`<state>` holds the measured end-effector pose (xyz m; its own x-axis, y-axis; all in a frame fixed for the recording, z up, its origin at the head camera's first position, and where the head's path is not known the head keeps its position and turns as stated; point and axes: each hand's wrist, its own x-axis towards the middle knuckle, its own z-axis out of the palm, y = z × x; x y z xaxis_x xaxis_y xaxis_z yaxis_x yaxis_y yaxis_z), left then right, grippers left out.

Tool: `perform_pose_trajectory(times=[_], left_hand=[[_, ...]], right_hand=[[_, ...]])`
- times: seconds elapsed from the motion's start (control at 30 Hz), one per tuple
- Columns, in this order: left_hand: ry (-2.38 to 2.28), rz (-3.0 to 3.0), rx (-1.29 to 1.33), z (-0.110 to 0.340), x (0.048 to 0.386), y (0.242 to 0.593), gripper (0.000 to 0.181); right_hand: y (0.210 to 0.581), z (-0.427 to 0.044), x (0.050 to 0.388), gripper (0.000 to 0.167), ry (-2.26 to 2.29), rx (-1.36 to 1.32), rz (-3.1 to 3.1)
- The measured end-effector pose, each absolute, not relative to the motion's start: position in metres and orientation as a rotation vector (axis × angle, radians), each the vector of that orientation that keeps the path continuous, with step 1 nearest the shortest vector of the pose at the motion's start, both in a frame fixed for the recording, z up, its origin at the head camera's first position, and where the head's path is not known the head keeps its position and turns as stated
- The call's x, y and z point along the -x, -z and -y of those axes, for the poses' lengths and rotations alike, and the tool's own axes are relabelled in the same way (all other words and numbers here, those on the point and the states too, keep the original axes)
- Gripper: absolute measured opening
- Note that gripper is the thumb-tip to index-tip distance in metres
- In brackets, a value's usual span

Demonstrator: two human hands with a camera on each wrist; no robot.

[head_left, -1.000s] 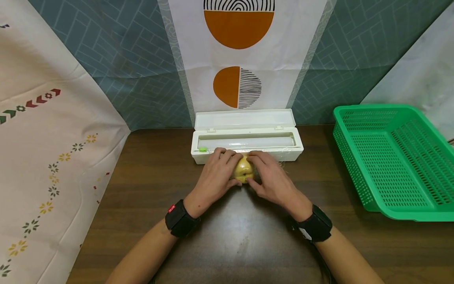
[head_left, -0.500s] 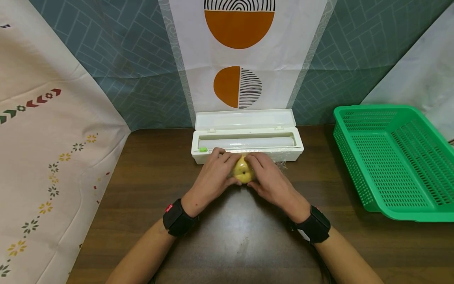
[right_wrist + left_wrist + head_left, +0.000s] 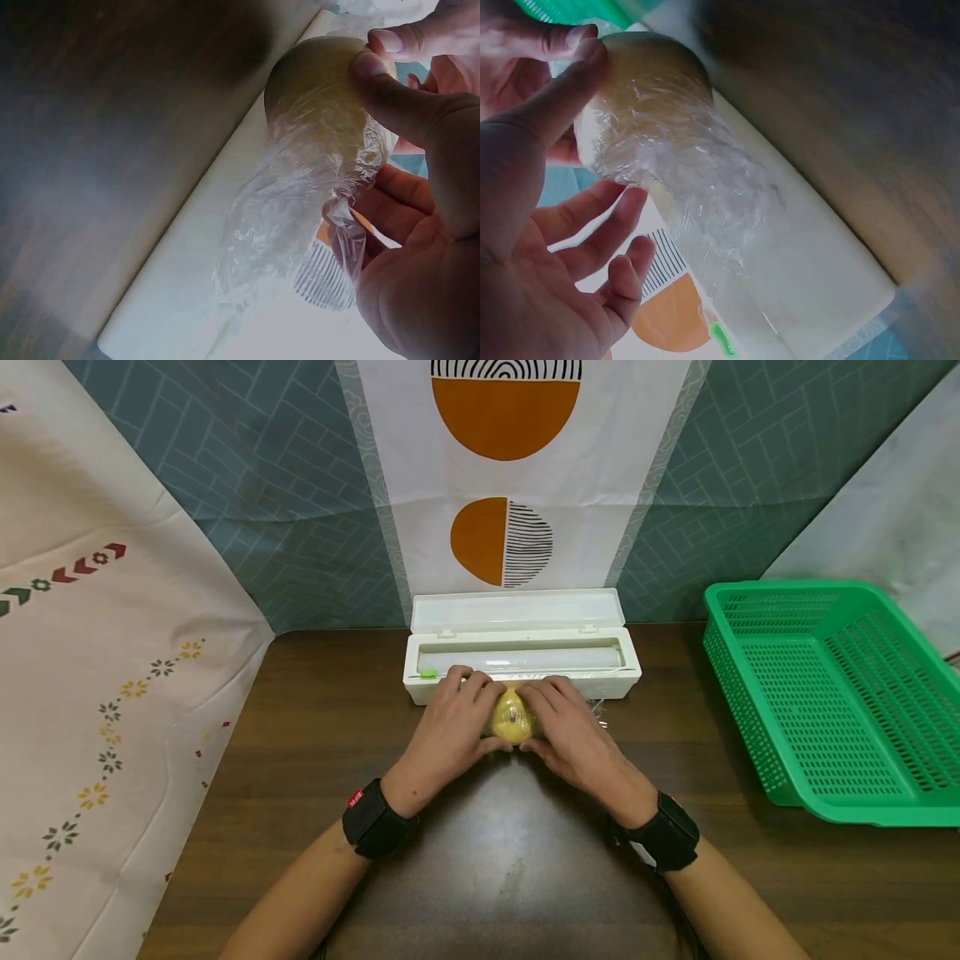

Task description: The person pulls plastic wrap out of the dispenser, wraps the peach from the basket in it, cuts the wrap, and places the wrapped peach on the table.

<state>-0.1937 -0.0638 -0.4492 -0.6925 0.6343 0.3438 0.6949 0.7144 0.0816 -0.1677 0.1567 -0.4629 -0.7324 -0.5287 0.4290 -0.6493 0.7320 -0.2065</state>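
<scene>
A yellow pear-like fruit (image 3: 512,718) is held between both hands in front of the white cling film dispenser (image 3: 522,662). My left hand (image 3: 452,717) grips its left side, thumb near me and fingers on the far side. My right hand (image 3: 572,735) grips the right side the same way. The two thumbs almost meet at the near edge. Clear cling film (image 3: 705,180) covers part of the fruit and hangs in loose, crumpled folds; in the right wrist view, cling film (image 3: 262,217) also bunches by the right fingers. The fruit's far side is hidden in the head view.
The dispenser's lid (image 3: 517,610) stands open behind its roll, and a green slider (image 3: 428,674) sits at its left front edge. A green plastic basket (image 3: 832,693) stands at the right on the brown wooden table (image 3: 315,735). Patterned cloths hang behind and at left.
The fruit has turned between my hands: the dark dimple facing up has rolled away, and a smoother, film-covered side shows now. Both hands stay in nearly the same place.
</scene>
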Motion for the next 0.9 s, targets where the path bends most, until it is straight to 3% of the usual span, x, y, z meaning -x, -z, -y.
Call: perform_pose_trajectory(times=[0.37, 0.6, 0.8, 0.9], left_hand=[[0.258, 2.623, 1.059, 0.0654, 0.1981, 0.4471, 0.076], [0.255, 2.587, 1.112, 0.0664, 0.1966, 0.4494, 0.078], [0.303, 2.577, 1.118, 0.067, 0.1951, 0.4534, 0.093], [0.303, 2.575, 1.1, 0.0658, 0.195, 0.4555, 0.087]], right_hand=[[0.4626, -0.1547, 0.1654, 0.083, -0.611, -0.895, 2.577], [0.4622, -0.1528, 0.1633, 0.074, -0.641, -0.838, 2.587], [0.4598, -0.1533, 0.1621, 0.073, -0.623, -0.843, 2.591], [0.4591, -0.153, 0.1627, 0.072, -0.638, -0.853, 2.582]])
